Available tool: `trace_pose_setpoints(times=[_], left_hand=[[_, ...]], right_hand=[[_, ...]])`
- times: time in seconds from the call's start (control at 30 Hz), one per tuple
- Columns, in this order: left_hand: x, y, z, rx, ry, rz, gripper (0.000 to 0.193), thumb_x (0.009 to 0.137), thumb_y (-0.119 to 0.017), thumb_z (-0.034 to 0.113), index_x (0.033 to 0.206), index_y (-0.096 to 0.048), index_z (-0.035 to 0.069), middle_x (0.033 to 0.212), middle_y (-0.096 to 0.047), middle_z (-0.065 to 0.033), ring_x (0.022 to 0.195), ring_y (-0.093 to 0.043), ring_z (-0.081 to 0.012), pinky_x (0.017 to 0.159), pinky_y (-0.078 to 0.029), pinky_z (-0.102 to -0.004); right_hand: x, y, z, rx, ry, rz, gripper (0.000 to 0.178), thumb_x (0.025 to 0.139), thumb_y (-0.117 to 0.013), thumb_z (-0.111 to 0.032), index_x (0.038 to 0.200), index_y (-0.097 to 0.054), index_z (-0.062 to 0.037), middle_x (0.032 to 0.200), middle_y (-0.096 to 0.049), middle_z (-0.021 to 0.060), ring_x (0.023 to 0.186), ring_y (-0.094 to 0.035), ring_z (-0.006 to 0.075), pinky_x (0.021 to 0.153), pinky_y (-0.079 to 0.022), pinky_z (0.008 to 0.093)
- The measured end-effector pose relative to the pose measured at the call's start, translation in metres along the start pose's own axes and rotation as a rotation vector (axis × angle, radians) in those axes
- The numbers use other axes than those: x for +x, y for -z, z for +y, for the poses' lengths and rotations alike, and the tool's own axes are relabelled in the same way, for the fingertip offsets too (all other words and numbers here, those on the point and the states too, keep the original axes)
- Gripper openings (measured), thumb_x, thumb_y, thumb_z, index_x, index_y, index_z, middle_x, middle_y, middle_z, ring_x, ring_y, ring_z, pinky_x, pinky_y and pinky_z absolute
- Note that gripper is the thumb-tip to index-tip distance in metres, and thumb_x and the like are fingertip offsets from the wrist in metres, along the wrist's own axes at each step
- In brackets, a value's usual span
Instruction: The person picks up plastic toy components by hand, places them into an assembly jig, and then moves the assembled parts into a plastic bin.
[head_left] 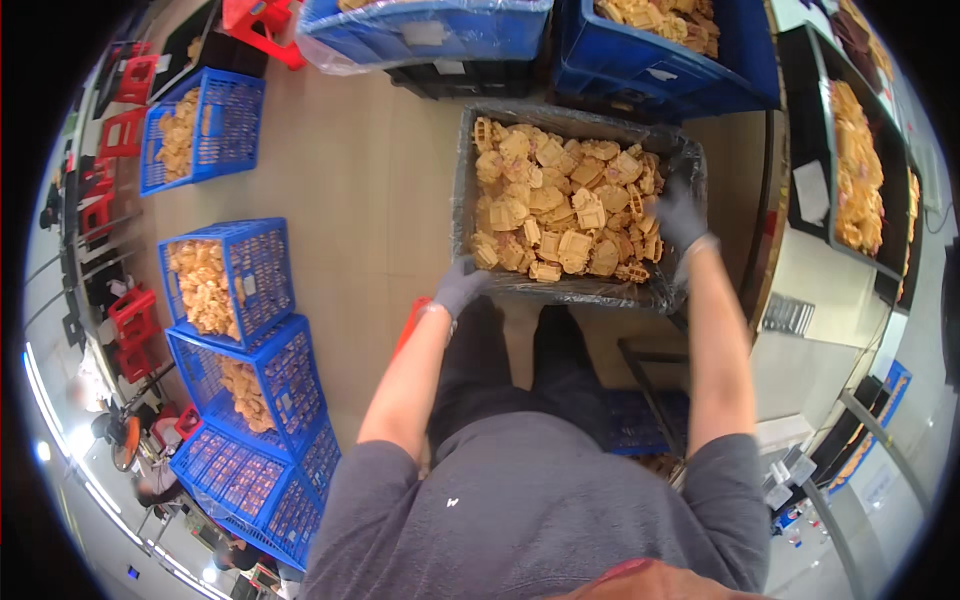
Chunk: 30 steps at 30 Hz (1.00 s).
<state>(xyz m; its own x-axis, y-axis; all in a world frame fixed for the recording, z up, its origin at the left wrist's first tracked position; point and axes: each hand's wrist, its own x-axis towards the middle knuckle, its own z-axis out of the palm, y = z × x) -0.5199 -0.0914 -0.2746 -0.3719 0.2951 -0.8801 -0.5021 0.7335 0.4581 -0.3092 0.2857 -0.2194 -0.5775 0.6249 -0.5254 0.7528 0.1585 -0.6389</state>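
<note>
While the left hand [462,285] rests at a corner of the lined bin [462,185], the blurred right hand [680,218] should go gently beside the tan pieces [560,195] inside; whether fingers pinch, I can't tell.

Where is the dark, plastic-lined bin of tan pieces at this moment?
In the head view, the bin sits above and right of centre, between the left hand and right hand.

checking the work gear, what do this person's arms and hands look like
The left hand and right hand wear grey gloves, with a pale edge at each wrist; the right one is blurred. Dark grey short sleeves leave the forearms bare.
</note>
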Motion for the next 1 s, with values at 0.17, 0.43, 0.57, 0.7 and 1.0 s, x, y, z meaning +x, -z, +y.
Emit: trace_pose_setpoints(times=[0.17,0.43,0.57,0.7,1.0], left_hand=[[0.074,-0.032,0.075,0.735,-0.285,-0.175,0.071,0.072,-0.064,0.021,0.135,-0.033,0.008,0.133,-0.040,-0.0222,0.122,-0.042,-0.0341,0.098,-0.038,-0.0352],[0.182,-0.063,0.097,1.167,-0.465,-0.303,0.114,0.050,-0.081,0.033,0.142,-0.017,0.010,0.143,-0.023,-0.0208,0.132,-0.026,-0.0357,0.108,-0.027,-0.0371],[0.200,-0.090,0.082,1.132,-0.262,-0.370,0.129,0.047,-0.081,0.042,0.145,0.000,0.016,0.144,-0.013,-0.0282,0.134,-0.019,-0.0390,0.109,-0.025,-0.0395],[0.172,-0.100,0.083,0.913,-0.170,-0.319,0.121,0.051,-0.082,0.041,0.144,-0.008,0.016,0.141,-0.023,-0.0265,0.129,-0.029,-0.0393,0.104,-0.031,-0.0407],[0.209,-0.098,0.079,0.446,-0.049,-0.463,0.107,0.054,-0.083,0.042,0.138,-0.024,0.011,0.135,-0.037,-0.0130,0.124,-0.038,-0.0275,0.100,-0.035,-0.0372]], right_hand=[[-0.047,-0.161,0.127,0.372,-0.451,-0.102,0.108,0.066,-0.077,-0.024,0.144,-0.005,-0.0058,0.129,-0.043,0.0239,0.113,-0.049,0.0307,0.087,-0.045,0.0329],[-0.008,-0.204,0.129,0.384,-0.364,0.116,0.111,0.063,-0.079,-0.024,0.144,-0.005,-0.0061,0.144,-0.021,0.0212,0.131,-0.027,0.0291,0.105,-0.028,0.0353],[-0.005,-0.212,0.141,0.160,-0.290,0.102,0.117,0.055,-0.083,-0.023,0.144,-0.009,-0.0106,0.141,-0.018,0.0277,0.128,-0.026,0.0407,0.106,-0.027,0.0425],[0.003,-0.219,0.091,0.189,-0.338,0.098,0.120,0.054,-0.083,-0.021,0.145,-0.004,-0.0133,0.138,-0.021,0.0265,0.126,-0.030,0.0385,0.103,-0.032,0.0380],[0.030,-0.210,0.085,0.314,-0.427,-0.002,0.123,0.055,-0.086,-0.025,0.144,-0.004,-0.0062,0.143,-0.015,0.0236,0.130,-0.028,0.0332,0.106,-0.029,0.0371]])
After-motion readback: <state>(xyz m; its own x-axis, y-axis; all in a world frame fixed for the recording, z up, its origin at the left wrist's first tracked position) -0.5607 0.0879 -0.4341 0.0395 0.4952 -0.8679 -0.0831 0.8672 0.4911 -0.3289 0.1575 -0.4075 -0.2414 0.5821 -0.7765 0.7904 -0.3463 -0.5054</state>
